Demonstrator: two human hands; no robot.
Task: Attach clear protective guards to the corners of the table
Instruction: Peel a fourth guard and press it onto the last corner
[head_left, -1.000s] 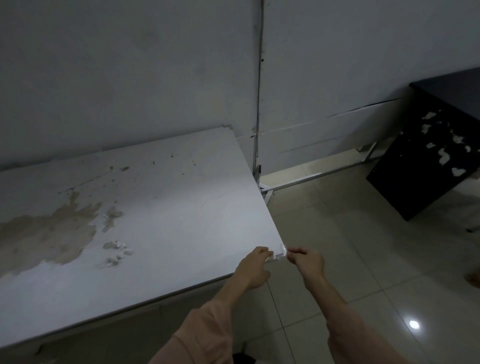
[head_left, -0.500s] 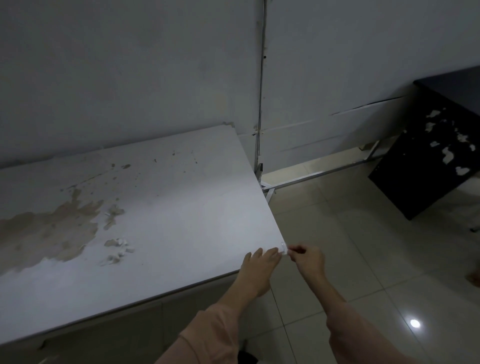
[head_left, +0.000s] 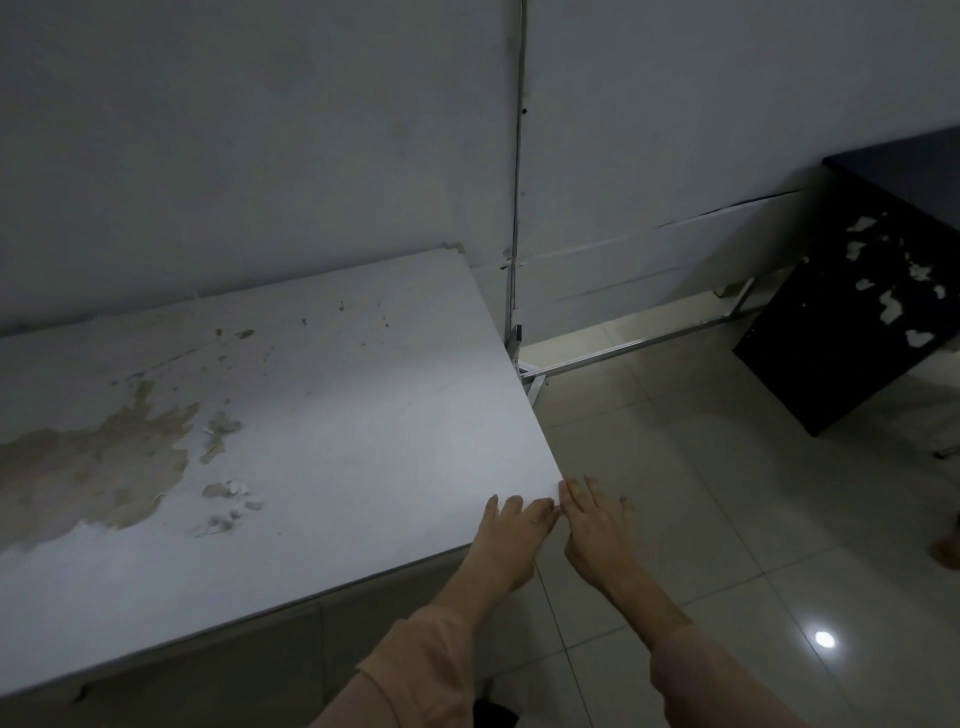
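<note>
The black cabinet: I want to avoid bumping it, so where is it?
In the head view the black cabinet stands at the far right against the wall, across bare floor tiles from the table corner under both hands.

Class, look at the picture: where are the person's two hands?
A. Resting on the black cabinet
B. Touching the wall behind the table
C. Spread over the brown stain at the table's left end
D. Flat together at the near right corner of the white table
D. The left hand and right hand lie side by side, fingers extended, over the near right corner of the white table.
</note>
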